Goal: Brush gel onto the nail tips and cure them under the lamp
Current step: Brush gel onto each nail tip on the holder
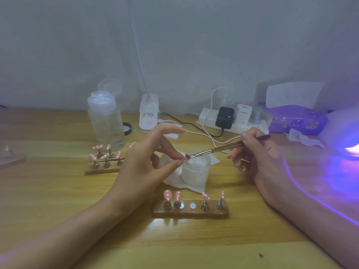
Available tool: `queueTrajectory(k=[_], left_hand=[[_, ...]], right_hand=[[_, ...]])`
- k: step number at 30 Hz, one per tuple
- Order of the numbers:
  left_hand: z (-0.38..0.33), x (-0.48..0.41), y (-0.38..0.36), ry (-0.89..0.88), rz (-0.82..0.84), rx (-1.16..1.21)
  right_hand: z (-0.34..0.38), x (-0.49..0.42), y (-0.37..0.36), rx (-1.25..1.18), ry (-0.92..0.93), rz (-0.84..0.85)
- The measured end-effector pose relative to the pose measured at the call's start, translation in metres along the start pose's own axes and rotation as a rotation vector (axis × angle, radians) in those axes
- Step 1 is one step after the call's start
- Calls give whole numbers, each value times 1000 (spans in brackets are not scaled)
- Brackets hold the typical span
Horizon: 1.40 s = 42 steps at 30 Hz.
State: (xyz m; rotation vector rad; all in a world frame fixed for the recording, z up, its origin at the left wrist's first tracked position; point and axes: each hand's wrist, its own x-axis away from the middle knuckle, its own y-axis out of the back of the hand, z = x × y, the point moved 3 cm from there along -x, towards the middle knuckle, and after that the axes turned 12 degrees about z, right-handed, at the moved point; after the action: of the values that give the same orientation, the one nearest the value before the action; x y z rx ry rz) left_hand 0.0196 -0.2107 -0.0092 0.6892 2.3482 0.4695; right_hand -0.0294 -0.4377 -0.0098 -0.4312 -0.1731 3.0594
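The right grip held the brush, and the left grip seemed to pinch its bristles over the jar. The near-edge nail tips looked uncoated, and the lamp glowed.

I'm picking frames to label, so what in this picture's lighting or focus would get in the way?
Head view: the lit lamp floods the right edge with violet glare, streaking the right arm. Head view: soft focus; where the brush in the right hand meets the left hand, blur hides what is pinched. Head view: sheen on the table before the near nail stand.
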Motion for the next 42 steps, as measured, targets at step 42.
queueTrajectory(k=[42], left_hand=[[-2,-1,0,17,-15,1]], right_hand=[[-1,-2,2,-4,5,4]])
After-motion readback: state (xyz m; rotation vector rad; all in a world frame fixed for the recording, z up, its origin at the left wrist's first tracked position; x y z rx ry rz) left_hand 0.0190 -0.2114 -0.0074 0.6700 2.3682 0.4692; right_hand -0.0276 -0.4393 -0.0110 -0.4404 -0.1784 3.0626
